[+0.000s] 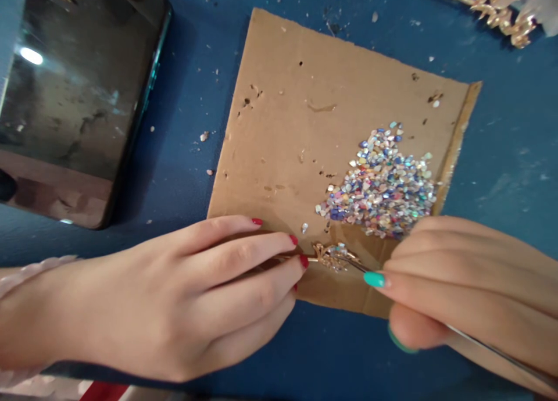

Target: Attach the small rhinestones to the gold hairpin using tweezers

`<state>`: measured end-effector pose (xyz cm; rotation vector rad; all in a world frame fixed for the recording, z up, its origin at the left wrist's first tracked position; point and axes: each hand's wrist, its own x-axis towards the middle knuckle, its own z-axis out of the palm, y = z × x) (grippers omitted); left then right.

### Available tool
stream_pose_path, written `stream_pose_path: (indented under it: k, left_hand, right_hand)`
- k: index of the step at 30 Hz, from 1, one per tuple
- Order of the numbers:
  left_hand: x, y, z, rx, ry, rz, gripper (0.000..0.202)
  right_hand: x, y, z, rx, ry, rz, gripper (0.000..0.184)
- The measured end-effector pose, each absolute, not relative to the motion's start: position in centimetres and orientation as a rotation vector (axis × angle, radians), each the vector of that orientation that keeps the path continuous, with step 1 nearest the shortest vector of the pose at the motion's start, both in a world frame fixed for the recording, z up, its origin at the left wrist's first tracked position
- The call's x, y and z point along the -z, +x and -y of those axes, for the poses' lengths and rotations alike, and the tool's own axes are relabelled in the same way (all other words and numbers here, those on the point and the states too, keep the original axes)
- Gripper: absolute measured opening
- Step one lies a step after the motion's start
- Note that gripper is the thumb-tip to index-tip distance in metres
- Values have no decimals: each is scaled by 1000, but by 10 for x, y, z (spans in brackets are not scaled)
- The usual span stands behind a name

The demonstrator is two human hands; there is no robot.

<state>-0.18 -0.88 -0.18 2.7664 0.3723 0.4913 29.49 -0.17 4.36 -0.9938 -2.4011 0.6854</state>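
Note:
My left hand [174,296], with red nails, lies over the near edge of a brown cardboard sheet [300,116] and pinches the stem of a small gold leaf-shaped ornament [333,256]. My right hand [462,285], with teal nails, is closed on thin metal tweezers [492,348] whose tips touch the ornament. Just above the ornament, a heap of several small iridescent stone chips [383,183] sits on the cardboard.
A dark phone [74,99] lies face up at the left on the blue tabletop [514,157]. Another gold ornament [501,9] lies at the top right. Crumbs and stray chips dot the surface.

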Motion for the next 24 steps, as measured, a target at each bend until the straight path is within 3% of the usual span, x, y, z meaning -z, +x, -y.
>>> stream_pose_path:
  k: [10, 16, 21, 24]
  left_hand:
    - [3, -1, 8, -513, 2766, -399, 36]
    - [2, -2, 10, -525, 2752, -398, 36]
    - [0, 1, 6, -563, 2777, -397, 33]
    - [0, 3, 4, -582, 2812, -392, 34]
  right_hand:
    - [-35, 287, 19, -713, -1200, 2188, 16]
    - [-39, 292, 7, -704, -984, 2357, 19]
    - [-41, 290, 1, -726, -1068, 2232, 24]
    - [-38, 294, -4, -776, -915, 2277, 16]
